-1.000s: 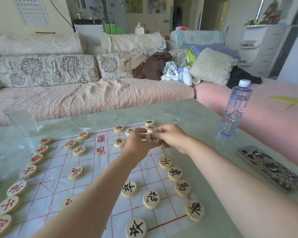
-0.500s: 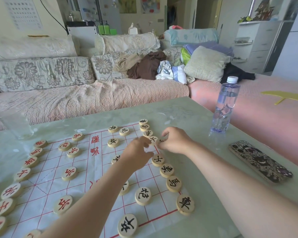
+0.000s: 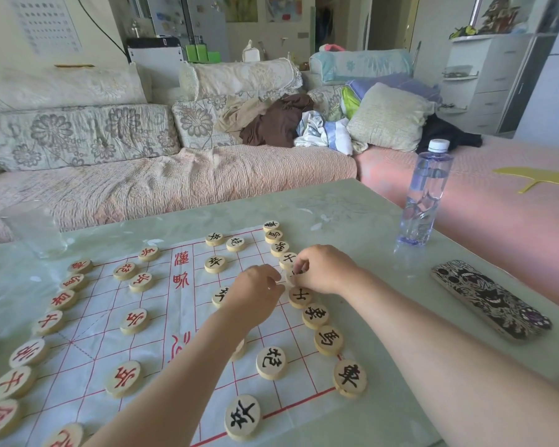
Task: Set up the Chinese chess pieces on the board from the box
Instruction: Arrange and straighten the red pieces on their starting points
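Along the right edge of the paper board [image 3: 88, 330], where the black-lettered row [image 3: 315, 316] stood in file, the right hand [image 3: 326, 269] pinched one piece [image 3: 291, 277] in curled fingertips over the gap mid-row, seemingly to seat it squarely between its neighbours. The left hand [image 3: 255, 290] hovered just beside it with fingers curled, probably to steady it, though whether it touched the piece could not be told.

The board [image 3: 94, 317], a thin white sheet with a red grid, lies flat. Round wooden red-lettered pieces [image 3: 29, 352] line its left edge and black-lettered pieces [image 3: 328, 339] its right. Others sit further in, all face up.
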Tool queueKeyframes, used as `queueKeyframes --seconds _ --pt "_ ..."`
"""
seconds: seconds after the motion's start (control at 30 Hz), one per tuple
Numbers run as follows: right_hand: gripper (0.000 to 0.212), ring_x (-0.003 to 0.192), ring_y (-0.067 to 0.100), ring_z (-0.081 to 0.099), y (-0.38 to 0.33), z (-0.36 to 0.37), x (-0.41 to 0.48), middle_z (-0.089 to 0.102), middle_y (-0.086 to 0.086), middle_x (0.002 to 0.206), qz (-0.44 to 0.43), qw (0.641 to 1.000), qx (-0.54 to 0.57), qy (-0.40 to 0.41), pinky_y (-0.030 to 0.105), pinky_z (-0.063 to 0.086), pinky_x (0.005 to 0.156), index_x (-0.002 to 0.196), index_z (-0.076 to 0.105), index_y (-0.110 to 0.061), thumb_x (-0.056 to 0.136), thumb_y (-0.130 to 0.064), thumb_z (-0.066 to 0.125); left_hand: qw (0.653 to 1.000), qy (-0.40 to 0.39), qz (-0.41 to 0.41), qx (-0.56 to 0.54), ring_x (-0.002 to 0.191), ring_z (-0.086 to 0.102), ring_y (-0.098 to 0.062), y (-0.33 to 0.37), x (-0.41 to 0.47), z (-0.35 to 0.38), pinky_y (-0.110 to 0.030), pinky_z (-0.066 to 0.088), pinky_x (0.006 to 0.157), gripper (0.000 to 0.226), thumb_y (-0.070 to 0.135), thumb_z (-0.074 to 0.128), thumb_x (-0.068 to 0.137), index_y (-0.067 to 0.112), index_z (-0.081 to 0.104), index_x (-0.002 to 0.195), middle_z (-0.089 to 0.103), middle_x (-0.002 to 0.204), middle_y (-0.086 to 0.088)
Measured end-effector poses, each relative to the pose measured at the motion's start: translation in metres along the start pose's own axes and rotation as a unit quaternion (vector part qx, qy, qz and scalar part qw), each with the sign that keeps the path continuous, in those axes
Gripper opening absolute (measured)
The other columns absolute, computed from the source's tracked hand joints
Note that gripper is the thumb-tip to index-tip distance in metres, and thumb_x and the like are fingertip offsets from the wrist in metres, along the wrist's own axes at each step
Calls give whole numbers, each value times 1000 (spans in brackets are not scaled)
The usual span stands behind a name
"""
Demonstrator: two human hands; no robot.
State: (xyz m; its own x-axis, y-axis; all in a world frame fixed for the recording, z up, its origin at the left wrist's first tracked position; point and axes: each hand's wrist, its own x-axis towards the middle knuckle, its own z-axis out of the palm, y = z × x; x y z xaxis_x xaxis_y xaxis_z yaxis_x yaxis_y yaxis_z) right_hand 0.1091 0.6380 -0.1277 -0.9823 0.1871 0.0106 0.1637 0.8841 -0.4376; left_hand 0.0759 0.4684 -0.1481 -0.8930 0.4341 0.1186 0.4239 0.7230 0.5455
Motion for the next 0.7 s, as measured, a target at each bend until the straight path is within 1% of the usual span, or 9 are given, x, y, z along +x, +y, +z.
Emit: queueKeyframes --seconds 0.07,0.13,0.2,0.3,0.4,0.43,0.5,0.6,0.7 --pt "17 90 15 61 -5 -1 -1 63 -10 96 -13 1000 6 23 28 47 73 91 73 -30 82 -43 68 1000 -1 11 19 93 57 -11 -3 -4 -6 -25 47 74 25 33 59 90 26 63 113 64 103 11" --pt "13 89 15 59 -15 -2 -2 60 -8 96 -32 998 19 52 28 44 72 91 73 -28 87 -37 64 999 6 21 34 96 56 -11 -6 -10 -12 -28 48 77 27 34 58 90 28 60 116 62 103 12" --pt "13 87 15 61 -28 -1 -7 64 -9 94 -54 996 38 56 28 48 74 91 73 -26 90 -31 62 998 20 26 45 96 55 -11 -9 -18 -20 -27 46 75 28 34 57 90 28 58 117 61 105 12" --pt "11 87 14 63 -57 4 -20 69 -10 93 -89 994 62 13 29 52 78 91 72 -27 91 -30 62 997 50 22 51 93 56 -12 -18 -35 -37 -28 45 72 26 32 57 90 29 59 115 61 104 12" --pt "8 86 14 61 -89 15 -34 67 -9 91 -145 988 41 -33 26 47 71 89 69 -30 92 -30 62 995 70 22 60 92 57 -13 -36 -59 -60 -29 48 73 23 31 58 89 28 60 111 59 100 10" --pt "8 86 14 60 -101 19 -40 65 -9 91 -158 986 31 -44 26 45 70 91 70 -29 93 -31 62 995 72 20 66 91 57 -13 -43 -69 -68 -29 49 71 22 31 58 89 29 60 111 58 100 10" --pt "13 90 15 61 -124 27 -51 66 -8 96 -173 982 25 -68 29 49 76 99 72 -28 93 -32 61 994 74 12 80 88 56 -12 -60 -89 -85 -26 47 66 20 31 58 90 29 59 109 57 101 11" --pt "17 95 14 63 -159 40 -70 70 -7 104 -203 974 23 -93 31 52 83 105 73 -29 94 -29 60 995 39 -2 93 89 53 -9 -90 -120 -109 -22 40 67 20 31 58 90 27 60 110 56 101 10" --pt "18 95 12 61 -186 57 -91 69 -7 108 -224 965 21 -134 29 50 84 106 72 -30 94 -25 60 995 3 -13 98 89 53 -8 -121 -153 -129 -21 42 72 19 33 59 90 29 61 108 56 100 12"
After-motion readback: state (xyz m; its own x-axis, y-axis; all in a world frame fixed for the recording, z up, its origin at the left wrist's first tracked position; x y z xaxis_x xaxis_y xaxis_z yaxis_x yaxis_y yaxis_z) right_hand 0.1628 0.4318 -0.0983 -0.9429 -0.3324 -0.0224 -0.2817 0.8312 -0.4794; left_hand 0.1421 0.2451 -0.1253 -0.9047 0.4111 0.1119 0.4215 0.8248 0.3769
